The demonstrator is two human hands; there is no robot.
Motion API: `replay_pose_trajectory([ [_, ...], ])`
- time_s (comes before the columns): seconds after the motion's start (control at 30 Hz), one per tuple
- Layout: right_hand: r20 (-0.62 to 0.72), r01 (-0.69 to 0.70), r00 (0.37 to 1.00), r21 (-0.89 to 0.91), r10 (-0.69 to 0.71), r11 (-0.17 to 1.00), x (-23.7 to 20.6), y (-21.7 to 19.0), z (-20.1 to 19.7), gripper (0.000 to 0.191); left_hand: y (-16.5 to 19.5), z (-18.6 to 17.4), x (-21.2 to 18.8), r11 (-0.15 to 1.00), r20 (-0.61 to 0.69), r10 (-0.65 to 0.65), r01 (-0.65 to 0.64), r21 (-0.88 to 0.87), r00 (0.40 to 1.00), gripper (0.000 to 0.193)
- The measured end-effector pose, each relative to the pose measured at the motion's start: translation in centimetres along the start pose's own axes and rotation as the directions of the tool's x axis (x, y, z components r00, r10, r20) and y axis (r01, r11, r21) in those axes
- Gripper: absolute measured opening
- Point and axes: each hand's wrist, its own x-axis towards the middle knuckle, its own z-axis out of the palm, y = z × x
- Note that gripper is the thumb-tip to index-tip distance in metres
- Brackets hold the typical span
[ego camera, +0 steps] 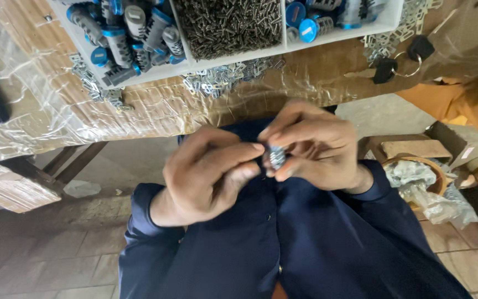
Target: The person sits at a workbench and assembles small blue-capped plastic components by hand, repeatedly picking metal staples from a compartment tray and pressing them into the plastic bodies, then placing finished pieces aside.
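pinching small metal cylinder [276,156], both hands

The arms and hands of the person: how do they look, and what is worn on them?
Both arms wear long dark navy sleeves of one garment that reach to the wrists. The left hand and the right hand are bare: no gloves, and no rings or watch that can be seen. The fabric is plain, without visible markings, and the picture is slightly blurred around the fingers.

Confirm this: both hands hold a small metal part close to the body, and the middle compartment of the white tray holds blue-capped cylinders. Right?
Not quite. In the head view the white tray's middle compartment holds small dark screws; blue-capped cylinders fill the side compartments. The left hand and right hand do hold the small metal part.
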Motion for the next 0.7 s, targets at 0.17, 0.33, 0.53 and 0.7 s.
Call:
replay_pose_trajectory([
  [0.17,-0.221,0.094,0.97,-0.043,-0.101,0.995,-1.4,-0.7,0.0,0.034,-0.3,1.4,1.4,0.638,-0.04,0.249,-0.133,0.759,0.968,0.034],
  [0.33,-0.171,0.087,0.98,-0.087,-0.101,0.992,-1.4,-1.3,-0.5,0.033,-2.2,0.4,0.7,0.706,0.063,0.36,-0.316,0.634,0.931,0.03],
  [0.53,-0.139,0.03,0.99,0.022,-0.027,0.999,-0.4,-0.2,0.2,0.04,-1.7,-0.4,-1.2,0.923,-0.166,0.218,-0.148,0.355,0.962,0.026],
  [0.7,-0.018,0.072,0.997,-0.214,-0.077,0.974,0.3,0.0,0.0,0.036,-1.2,0.7,-0.3,0.962,-0.143,0.272,-0.269,0.04,0.951,0.025],
])
